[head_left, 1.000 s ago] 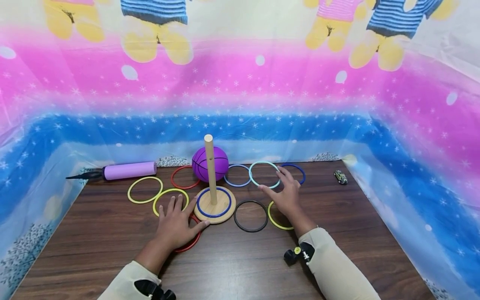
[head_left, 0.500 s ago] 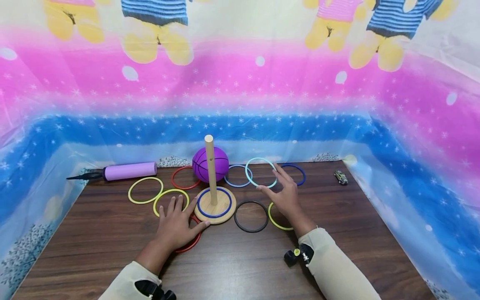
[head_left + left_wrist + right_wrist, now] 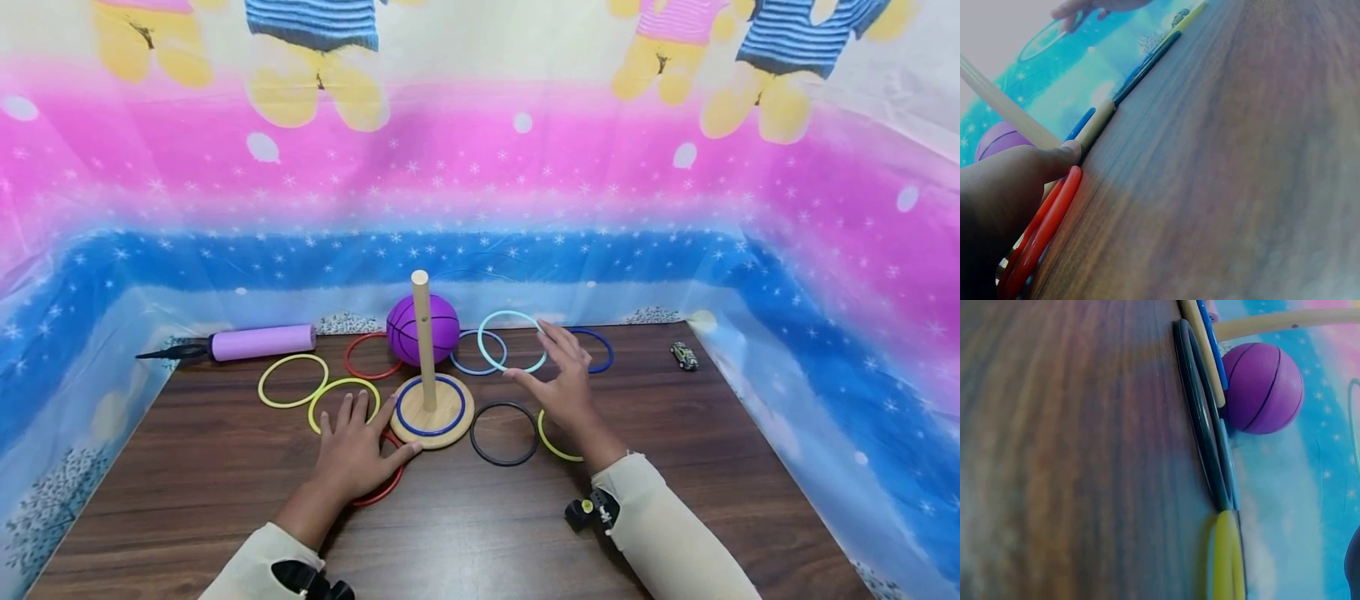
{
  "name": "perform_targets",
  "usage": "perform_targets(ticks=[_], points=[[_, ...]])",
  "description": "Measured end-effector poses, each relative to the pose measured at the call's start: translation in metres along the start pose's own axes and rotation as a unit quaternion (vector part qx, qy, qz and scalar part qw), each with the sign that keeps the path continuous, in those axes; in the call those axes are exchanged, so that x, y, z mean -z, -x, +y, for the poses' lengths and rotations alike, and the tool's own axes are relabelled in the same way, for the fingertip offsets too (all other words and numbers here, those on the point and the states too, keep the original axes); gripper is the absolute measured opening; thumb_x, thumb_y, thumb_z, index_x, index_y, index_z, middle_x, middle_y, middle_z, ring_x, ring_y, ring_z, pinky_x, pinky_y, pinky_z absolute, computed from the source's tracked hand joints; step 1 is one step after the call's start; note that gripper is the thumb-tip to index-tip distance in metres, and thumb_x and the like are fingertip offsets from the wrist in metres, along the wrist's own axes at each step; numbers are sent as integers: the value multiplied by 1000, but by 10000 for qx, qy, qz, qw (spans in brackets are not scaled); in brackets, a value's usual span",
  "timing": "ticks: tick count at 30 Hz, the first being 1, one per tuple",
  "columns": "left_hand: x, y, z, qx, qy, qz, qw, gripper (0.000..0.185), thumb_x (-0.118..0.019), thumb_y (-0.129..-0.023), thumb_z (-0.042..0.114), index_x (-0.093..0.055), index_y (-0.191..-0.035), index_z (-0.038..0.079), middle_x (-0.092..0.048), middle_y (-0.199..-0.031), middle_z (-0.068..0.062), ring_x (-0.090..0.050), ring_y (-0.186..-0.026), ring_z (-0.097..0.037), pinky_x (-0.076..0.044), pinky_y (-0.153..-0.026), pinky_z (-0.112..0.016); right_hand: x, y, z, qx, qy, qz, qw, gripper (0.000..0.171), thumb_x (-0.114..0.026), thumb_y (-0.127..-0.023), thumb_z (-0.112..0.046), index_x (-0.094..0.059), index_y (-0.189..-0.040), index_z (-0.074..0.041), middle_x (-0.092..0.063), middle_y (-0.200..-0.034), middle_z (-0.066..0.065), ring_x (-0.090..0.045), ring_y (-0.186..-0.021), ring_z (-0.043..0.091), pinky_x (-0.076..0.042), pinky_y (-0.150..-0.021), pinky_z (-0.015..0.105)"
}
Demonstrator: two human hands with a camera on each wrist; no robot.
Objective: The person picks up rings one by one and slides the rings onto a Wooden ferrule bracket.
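Note:
My right hand (image 3: 567, 387) pinches a light turquoise ring (image 3: 508, 313) between thumb and fingers, raised above the table behind the black ring (image 3: 504, 463). In the left wrist view that turquoise ring (image 3: 1023, 56) hangs well off the tabletop. My left hand (image 3: 356, 454) lies with fingers spread beside the round wooden base (image 3: 445, 417), its thumb at the base's edge. A wooden post (image 3: 425, 350) stands upright on the base, with a dark blue ring (image 3: 431, 434) lying around its foot. Partly hidden under the left hand is a red ring (image 3: 1041, 240).
Behind the post sits a purple ball (image 3: 444, 325). Yellow rings (image 3: 292, 406), a red ring (image 3: 347, 358), a light blue ring (image 3: 480, 372) and another blue ring (image 3: 609, 346) lie around. A purple hand pump (image 3: 262, 342) is at back left, a toy car (image 3: 684, 356) at right.
The right hand has carried the turquoise ring leftward and slightly up, toward the post. My left hand stays where it was beside the base.

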State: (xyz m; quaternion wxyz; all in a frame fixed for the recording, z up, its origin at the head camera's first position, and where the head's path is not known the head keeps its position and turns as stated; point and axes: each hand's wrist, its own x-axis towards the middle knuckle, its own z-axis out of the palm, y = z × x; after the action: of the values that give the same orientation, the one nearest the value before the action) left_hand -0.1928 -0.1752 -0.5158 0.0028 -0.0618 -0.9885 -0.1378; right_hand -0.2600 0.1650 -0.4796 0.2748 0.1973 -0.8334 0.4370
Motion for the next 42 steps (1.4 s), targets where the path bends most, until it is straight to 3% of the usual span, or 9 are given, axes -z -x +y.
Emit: perform_targets(ticks=[6, 11, 15, 18, 29, 34, 42], points=[[-1, 0, 0, -28, -6, 30, 10000, 98, -63, -97, 78, -36, -173, 23, -31, -173, -35, -21, -164, -59, -13, -123, -88, -4, -3, -11, 251, -142, 72, 9996, 87, -100, -76, -15, -61, -152, 2, -57, -164, 17, -45, -155, 45, -15, -122, 84], [-1, 0, 0, -37, -13, 58, 10000, 98, -63, -97, 78, -36, -173, 23, -31, -173, -35, -21, -164, -59, -13, -123, -88, -7, -8, -17, 474, -262, 219, 9983, 86, -98, -81, -35, -63, -152, 1, -59, -161, 19, -48, -153, 44, -19, -120, 83], [-1, 0, 0, -35, 7, 50, 10000, 97, -63, -97, 78, -36, -173, 23, -30, -173, -35, -21, -164, -59, -13, -124, -88, -10, -13, -25, 542, -406, 381, 9970, 91, -86, -86, -62, -64, -152, -2, -61, -160, 17, -49, -153, 43, -21, -120, 82], [-1, 0, -1, -38, 18, 51, 10000, 97, -62, -97, 78, -36, -173, 23, -30, -174, -36, -21, -164, -59, -13, -124, -88, -12, -18, -32, 522, -605, 485, 9956, 96, -80, -86, -70, -64, -151, -2, -61, -160, 17, -48, -153, 44, -21, -120, 81], [-1, 0, -1, -46, 27, 36, 10000, 97, -62, -97, 78, -36, -173, 23, -29, -174, -35, -20, -165, -59, -12, -124, -88, -14, -39, -68, 727, -1359, 890, 9840, 93, -84, -86, -65, -63, -153, -4, -59, -163, 16, -47, -156, 38, -38, -126, 62], [-2, -1, -1, -9, 24, 4, 10000, 98, -62, -97, 78, -35, -173, 23, -29, -174, -35, -19, -165, -58, -11, -124, -88, -17, -45, -86, 837, -1610, 1052, 9777, 95, -82, -85, -66, -62, -153, -1, -58, -164, 14, -46, -157, 38, -39, -128, 53], [-2, 0, -1, -15, 48, 1, 10000, 98, -62, -97, 78, -35, -173, 23, -29, -174, -35, -19, -165, -58, -11, -124, -88, -28, -54, -109, 1146, -1764, 1162, 9707, 94, -84, -85, -63, -63, -151, 0, -59, -162, 18, -48, -155, 38, -38, -128, 52]])
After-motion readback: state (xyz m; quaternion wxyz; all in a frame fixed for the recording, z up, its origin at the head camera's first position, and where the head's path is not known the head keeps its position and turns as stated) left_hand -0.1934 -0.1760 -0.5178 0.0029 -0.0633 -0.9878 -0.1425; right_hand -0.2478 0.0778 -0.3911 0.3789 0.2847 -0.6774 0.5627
